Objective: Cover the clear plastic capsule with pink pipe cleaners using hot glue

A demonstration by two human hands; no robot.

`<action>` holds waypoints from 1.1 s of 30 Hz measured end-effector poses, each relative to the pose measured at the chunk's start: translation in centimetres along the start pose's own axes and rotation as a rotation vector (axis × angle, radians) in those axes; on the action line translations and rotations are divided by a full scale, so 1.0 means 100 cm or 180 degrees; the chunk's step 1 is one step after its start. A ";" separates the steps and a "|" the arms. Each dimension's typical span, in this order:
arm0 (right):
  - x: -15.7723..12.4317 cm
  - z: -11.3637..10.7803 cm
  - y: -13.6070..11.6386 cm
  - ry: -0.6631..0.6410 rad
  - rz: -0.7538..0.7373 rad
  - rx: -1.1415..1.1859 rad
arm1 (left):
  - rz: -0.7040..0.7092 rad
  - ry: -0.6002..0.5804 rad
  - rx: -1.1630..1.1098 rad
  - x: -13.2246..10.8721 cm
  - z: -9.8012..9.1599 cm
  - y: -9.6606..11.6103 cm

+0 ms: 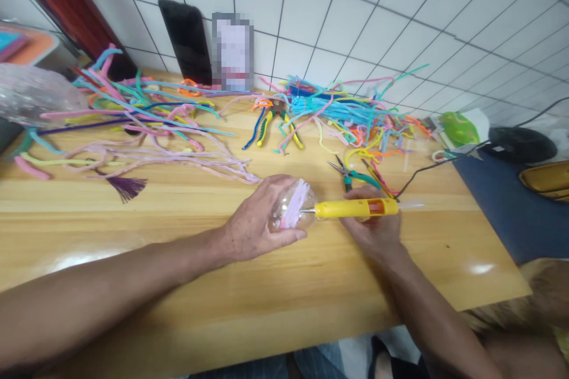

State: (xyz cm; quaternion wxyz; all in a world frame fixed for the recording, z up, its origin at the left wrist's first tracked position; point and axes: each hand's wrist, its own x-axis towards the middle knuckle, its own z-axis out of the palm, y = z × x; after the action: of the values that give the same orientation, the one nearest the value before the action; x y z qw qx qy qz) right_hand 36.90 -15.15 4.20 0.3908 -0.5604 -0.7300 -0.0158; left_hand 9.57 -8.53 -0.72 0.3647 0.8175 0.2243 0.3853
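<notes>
My left hand (255,222) is wrapped round a clear plastic ball (293,208) with pink fuzzy material inside, held just above the wooden table (178,260). My right hand (376,228) grips a yellow glue gun (355,208) lying level, its metal tip touching the ball's right side. A black cord (427,169) runs from the gun's rear toward the right. Both hands are closed on what they hold.
Piles of coloured pipe cleaners (146,112) cover the table's back, with a second heap (347,115) to the right. Yellow-handled pliers (271,121) and green-handled pliers (355,174) lie near. A purple tassel (127,186), a dark phone (186,41), a blue mat (511,201) are also there.
</notes>
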 end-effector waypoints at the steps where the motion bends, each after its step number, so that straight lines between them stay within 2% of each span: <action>1: 0.000 0.000 0.000 0.0016 -0.0011 0.0008 | -0.0002 -0.0006 0.0006 0.000 0.000 0.000; 6: 0.002 0.000 -0.002 0.0053 -0.0136 -0.0020 | -0.0030 0.0005 -0.0068 0.001 -0.001 0.001; 19: 0.001 0.001 0.000 0.0095 -0.0113 0.0028 | -0.0017 -0.0001 -0.0041 0.001 -0.001 0.002; 33: -0.002 0.001 0.003 0.0079 0.0112 0.0004 | -0.0104 0.0029 -0.0075 0.000 0.001 0.000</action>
State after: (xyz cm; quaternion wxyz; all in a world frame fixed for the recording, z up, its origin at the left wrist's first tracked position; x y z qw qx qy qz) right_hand 37.12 -15.15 3.91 0.4004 -0.5727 -0.7151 -0.0154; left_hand 9.64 -8.58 -0.71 0.3796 0.8075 0.2347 0.3856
